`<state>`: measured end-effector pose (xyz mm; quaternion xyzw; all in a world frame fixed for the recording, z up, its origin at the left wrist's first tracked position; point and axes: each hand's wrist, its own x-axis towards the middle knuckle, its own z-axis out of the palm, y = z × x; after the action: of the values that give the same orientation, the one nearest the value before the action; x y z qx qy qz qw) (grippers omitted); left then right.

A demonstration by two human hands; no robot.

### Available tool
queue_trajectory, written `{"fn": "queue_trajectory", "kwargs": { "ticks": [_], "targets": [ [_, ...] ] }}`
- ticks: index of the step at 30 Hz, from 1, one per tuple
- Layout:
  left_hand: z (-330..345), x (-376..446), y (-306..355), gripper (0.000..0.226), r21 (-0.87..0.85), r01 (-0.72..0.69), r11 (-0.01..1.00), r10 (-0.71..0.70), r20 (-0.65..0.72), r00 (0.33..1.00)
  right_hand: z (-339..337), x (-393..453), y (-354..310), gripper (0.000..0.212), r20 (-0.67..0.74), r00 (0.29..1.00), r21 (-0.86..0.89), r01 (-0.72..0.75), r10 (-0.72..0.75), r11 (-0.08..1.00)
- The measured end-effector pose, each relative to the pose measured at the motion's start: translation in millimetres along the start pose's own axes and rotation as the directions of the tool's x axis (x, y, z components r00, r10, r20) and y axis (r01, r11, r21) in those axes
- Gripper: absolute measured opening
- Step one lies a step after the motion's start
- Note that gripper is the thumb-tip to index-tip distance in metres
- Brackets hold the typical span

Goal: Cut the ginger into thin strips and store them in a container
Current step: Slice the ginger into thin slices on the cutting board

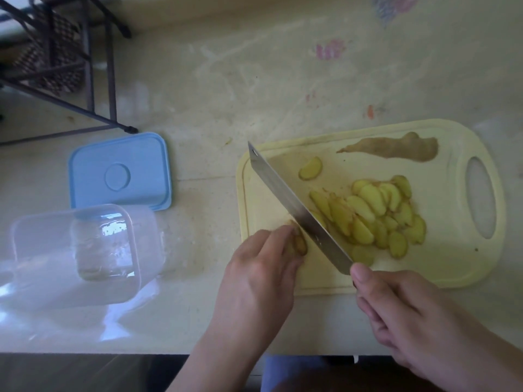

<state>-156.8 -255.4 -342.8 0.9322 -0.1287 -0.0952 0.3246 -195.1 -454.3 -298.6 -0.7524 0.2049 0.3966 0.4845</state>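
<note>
1. Two hands in view; we log the hidden parts first. The knife handle is buried inside the right hand, so only the blade shows, running diagonally from the board's far left corner toward that hand.
2. The piece of ginger being cut is mostly covered by the left hand; only its cut end peeks out beside the blade.
3. Both forearms are cut off by the bottom edge. The dark rack at upper left is blurred and cropped.
4. Left hand: fingers curled, tips pressing down on the ginger piece, just left of the blade and touching it or nearly so; we cannot tell which.
5. Right hand: wrapped round the handle, thumb lying along the blade's heel.
6. Ginger slices lie overlapping in a heap on the cutting board, just right of the blade. One loose slice sits apart, farther up the board.
7. An uncut ginger root lies along the board's far edge, well apart from both hands.
8. Clear container stands on the tabletop to the left, its blue lid just behind it. Its contents are hard to read through the glare.
</note>
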Motion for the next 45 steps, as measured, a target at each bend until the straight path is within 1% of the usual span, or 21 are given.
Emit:
{"fn": "queue_trajectory", "kwargs": {
  "ticks": [3, 5, 6, 8, 11, 14, 16, 19, 21, 24, 26, 29, 31, 33, 34, 36, 38, 41, 43, 44, 45],
  "targets": [
    [-3, 8, -9, 0.026, 0.035, -0.178, 0.983, 0.180, -0.040, 0.983, -6, 2, -3, 0.088, 0.042, 0.999, 0.021, 0.007, -0.008, 1.000],
    [0, 14, -15, 0.017, 0.066, -0.283, 0.957, 0.285, -0.019, 0.958, -8, 3, -4, 0.081, 0.064, 0.998, 0.020, 0.007, -0.008, 1.000],
    [1, 15, -18, 0.014, 0.079, -0.304, 0.949, 0.306, -0.009, 0.952, -9, 2, -4, 0.079, 0.067, 0.998, 0.020, 0.005, -0.007, 1.000],
    [3, 14, -22, 0.008, 0.111, -0.289, 0.951, 0.294, -0.028, 0.955, -10, 1, -3, 0.078, 0.067, 0.998, 0.015, 0.001, -0.002, 1.000],
    [7, 6, -20, 0.007, 0.153, -0.217, 0.964, 0.235, -0.110, 0.966, -11, -1, -1, 0.085, 0.035, 0.999, 0.000, 0.002, -0.002, 1.000],
    [11, 5, -6, 0.009, 0.131, -0.114, 0.985, 0.134, -0.152, 0.979, -7, -1, 0, 0.098, 0.002, 1.000, -0.028, 0.011, -0.011, 1.000],
    [13, 7, 4, 0.015, 0.102, 0.030, 0.994, -0.012, -0.176, 0.984, -2, -2, 1, 0.103, -0.003, 0.999, -0.039, 0.032, -0.032, 0.999],
    [13, 13, 17, 0.027, 0.109, 0.274, 0.956, -0.253, -0.172, 0.952, 4, -2, 2, 0.106, 0.009, 0.999, -0.031, 0.039, -0.039, 0.999],
    [14, 13, 21, 0.031, 0.162, 0.324, 0.932, -0.299, -0.160, 0.941, 5, -2, 2, 0.102, -0.006, 0.999, -0.031, 0.046, -0.046, 0.998],
    [13, 8, 21, 0.034, 0.239, 0.261, 0.935, -0.238, -0.123, 0.964, 5, -2, 3, 0.095, 0.012, 0.999, -0.008, 0.050, -0.050, 0.999],
    [13, 1, 17, 0.030, 0.254, 0.191, 0.948, -0.176, -0.080, 0.981, 5, -2, 2, 0.089, 0.024, 0.998, -0.008, 0.053, -0.052, 0.999],
    [11, -6, 8, 0.020, 0.196, 0.122, 0.973, -0.107, -0.083, 0.991, 3, -2, 2, 0.097, 0.023, 0.998, -0.003, 0.065, -0.065, 0.998],
    [10, -9, 1, 0.010, 0.102, 0.002, 0.995, 0.010, -0.124, 0.992, 0, -6, 3, 0.100, 0.012, 0.997, -0.003, 0.073, -0.073, 0.997],
    [14, -10, -7, 0.010, 0.051, -0.120, 0.991, 0.127, -0.154, 0.980, 0, -11, 4, 0.099, 0.015, 0.998, 0.011, 0.058, -0.058, 0.998],
    [16, -10, -10, 0.011, 0.052, -0.147, 0.988, 0.154, -0.167, 0.974, 1, -13, 5, 0.098, 0.023, 0.999, 0.017, 0.045, -0.045, 0.999],
    [21, -9, -12, 0.011, 0.065, -0.148, 0.987, 0.158, -0.204, 0.966, 6, -15, 6, 0.096, 0.032, 0.999, 0.015, 0.040, -0.040, 0.999],
    [27, -9, -10, 0.011, 0.075, -0.144, 0.987, 0.159, -0.256, 0.954, 11, -15, 6, 0.093, -0.003, 0.997, -0.021, 0.071, -0.071, 0.997],
    [30, -10, -7, 0.014, 0.087, -0.162, 0.983, 0.181, -0.297, 0.937, 10, -21, 3, 0.085, -0.108, 0.985, -0.082, 0.124, -0.133, 0.989],
    [30, -10, -5, 0.016, 0.094, -0.157, 0.983, 0.179, -0.307, 0.935, 10, -29, 1, 0.077, -0.170, 0.975, -0.102, 0.128, -0.144, 0.987],
    [30, -10, -5, 0.017, 0.096, -0.152, 0.984, 0.175, -0.309, 0.935, 10, -32, -2, 0.078, -0.179, 0.969, -0.138, 0.146, -0.170, 0.980],
    [30, -10, -5, 0.019, 0.094, -0.151, 0.984, 0.173, -0.310, 0.935, 12, -33, 5, 0.077, -0.222, 0.951, -0.185, 0.177, -0.216, 0.967]
  ]
}}
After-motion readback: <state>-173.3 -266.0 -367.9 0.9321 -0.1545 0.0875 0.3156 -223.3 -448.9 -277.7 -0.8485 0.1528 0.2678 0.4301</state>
